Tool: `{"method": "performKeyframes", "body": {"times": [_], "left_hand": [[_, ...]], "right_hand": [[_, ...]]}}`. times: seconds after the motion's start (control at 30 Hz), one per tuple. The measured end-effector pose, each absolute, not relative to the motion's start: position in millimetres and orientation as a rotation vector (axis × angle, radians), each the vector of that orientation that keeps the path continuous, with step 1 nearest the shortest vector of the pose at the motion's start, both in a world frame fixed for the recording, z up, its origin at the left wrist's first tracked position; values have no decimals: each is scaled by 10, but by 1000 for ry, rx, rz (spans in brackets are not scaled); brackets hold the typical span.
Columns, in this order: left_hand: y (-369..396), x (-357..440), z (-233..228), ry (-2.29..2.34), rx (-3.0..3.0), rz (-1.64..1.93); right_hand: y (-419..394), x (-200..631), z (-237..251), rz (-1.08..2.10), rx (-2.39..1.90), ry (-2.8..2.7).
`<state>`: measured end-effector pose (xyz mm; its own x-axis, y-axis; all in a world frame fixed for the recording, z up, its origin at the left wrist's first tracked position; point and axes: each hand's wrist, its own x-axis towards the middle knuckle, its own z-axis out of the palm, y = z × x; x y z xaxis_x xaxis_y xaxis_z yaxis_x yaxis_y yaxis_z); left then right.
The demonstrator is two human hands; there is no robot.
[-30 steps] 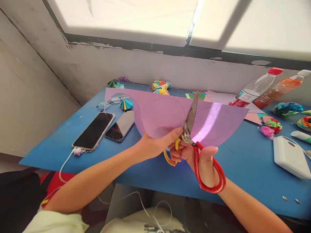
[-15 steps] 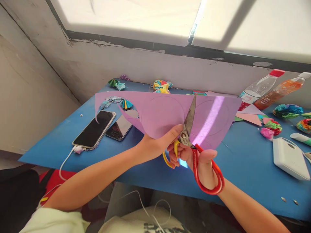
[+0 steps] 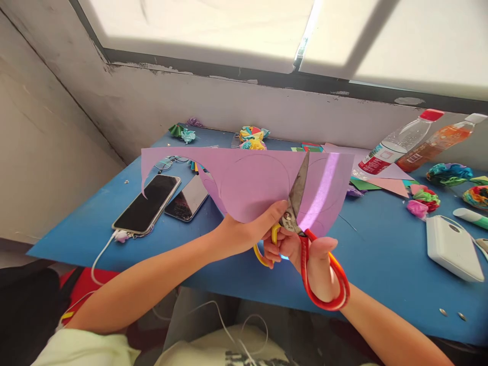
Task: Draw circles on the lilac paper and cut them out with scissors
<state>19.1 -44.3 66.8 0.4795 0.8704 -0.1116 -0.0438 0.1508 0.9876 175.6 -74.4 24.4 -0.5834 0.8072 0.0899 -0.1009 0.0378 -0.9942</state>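
A: Item one, and where it was?
B: Purple sheet (image 3: 251, 185), one. It was held up above the blue table (image 3: 385, 284), pencilled with rounded outlines, its left end cut in a curve.

A: Left hand (image 3: 246, 232)?
B: Closed on the sheet's lower edge, thumb on the near face beside the scissors' pivot. Its other fingers were hidden; I could not tell their spread.

A: Right hand (image 3: 322, 267)?
B: Holding scissors (image 3: 299, 190), one pair: thumb through the red loop, fingers curled at the yellow one. One blade lay across the near face, pointing up; the other was out of sight.

A: Left of the table?
B: Phones, two: one (image 3: 148, 206) with a white cable (image 3: 97, 262), one dark (image 3: 186, 198) partly behind the sheet.

A: Right?
B: Red-capped bottle (image 3: 407, 134), orange-drink bottle (image 3: 436, 144), white device (image 3: 453, 249): one each.
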Motion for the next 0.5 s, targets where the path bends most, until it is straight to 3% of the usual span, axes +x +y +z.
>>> {"method": "performKeyframes", "body": {"times": [0.5], "left_hand": [[-440, 181, 660, 805, 1155, 655]], "right_hand": [[-740, 1737, 121, 1672, -715, -1464]]}}
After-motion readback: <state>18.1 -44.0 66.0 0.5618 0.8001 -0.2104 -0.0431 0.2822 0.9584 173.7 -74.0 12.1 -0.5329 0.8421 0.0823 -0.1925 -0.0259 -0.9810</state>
